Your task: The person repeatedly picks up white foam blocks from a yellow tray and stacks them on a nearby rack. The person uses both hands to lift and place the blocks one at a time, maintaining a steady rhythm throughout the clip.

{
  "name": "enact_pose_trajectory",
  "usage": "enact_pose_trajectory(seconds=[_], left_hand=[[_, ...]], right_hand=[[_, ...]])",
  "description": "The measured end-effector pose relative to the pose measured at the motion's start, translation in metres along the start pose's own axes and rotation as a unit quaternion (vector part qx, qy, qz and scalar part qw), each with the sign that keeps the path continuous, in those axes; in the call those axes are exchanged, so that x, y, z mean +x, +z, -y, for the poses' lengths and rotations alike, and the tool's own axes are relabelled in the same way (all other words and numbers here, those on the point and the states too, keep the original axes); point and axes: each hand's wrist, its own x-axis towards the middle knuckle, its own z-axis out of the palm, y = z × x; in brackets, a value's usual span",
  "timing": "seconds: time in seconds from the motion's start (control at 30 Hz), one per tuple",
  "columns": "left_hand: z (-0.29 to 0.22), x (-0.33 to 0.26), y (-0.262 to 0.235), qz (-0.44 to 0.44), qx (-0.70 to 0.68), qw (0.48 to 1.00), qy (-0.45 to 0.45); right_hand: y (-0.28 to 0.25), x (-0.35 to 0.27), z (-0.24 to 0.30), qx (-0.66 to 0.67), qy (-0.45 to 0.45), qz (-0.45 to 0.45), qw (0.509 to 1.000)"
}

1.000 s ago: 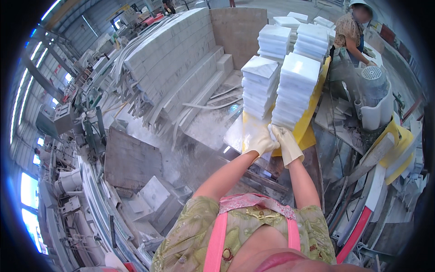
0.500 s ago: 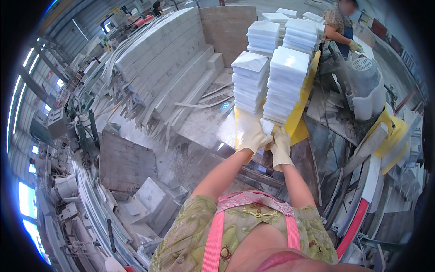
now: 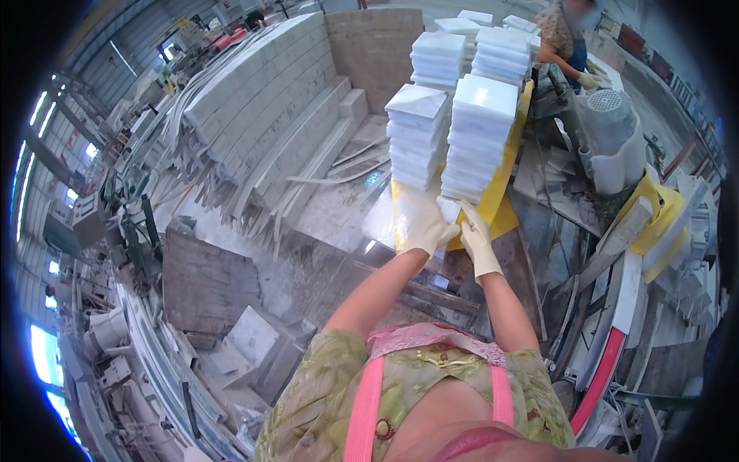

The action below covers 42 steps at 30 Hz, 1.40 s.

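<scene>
Head view: both gloved hands have moved up and closer to the tile stacks than half a second ago, and they now meet at the foot of the nearer white tile stack point(image 3: 479, 138), at about 12 o'clock from the body. Contact is now made at the bottom tiles, so this looks like a grip on the pile's base, not a hover. Left hand point(image 3: 426, 227) is curled, with its fingers pressed against the lowest tile edge. Right hand point(image 3: 475, 235) has fingers together and pointing up, touching the same bottom edge; how far they wrap under, cannot tell. Stack stands upright on the yellow board point(image 3: 504, 196), with a second white tile stack point(image 3: 416, 135) just beside it at 11 o'clock. Another person point(image 3: 566, 35) works at 1 o'clock, well apart.
</scene>
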Motion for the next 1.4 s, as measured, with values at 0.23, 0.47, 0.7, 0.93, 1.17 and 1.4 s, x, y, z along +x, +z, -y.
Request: enact_pose_trajectory(seconds=[0.23, 0.47, 0.7, 0.93, 1.17, 1.4], left_hand=[[0.006, 0.002, 0.003, -0.069, 0.097, 0.993, 0.024], [0.033, 0.028, 0.018, -0.011, 0.148, 0.989, 0.023], [0.027, 0.024, 0.014, 0.005, 0.001, 0.998, 0.062], [0.043, 0.037, 0.015, 0.03, 0.02, 0.999, -0.035], [0.067, 0.052, 0.013, 0.008, -0.006, 0.999, -0.047], [0.061, 0.042, 0.009, 0.007, 0.008, 0.996, -0.087]], right_hand=[[-0.09, -0.032, -0.015, -0.069, -0.062, -0.071, 0.993], [-0.281, -0.211, -0.074, -0.407, -0.039, -0.128, 0.904], [-0.403, -0.315, -0.134, -0.285, 0.258, -0.448, 0.807], [-0.436, -0.266, -0.152, -0.466, 0.295, -0.333, 0.765], [-0.45, -0.153, -0.175, -0.438, 0.32, -0.274, 0.794], [-0.439, -0.121, -0.186, -0.471, 0.346, -0.195, 0.788]])
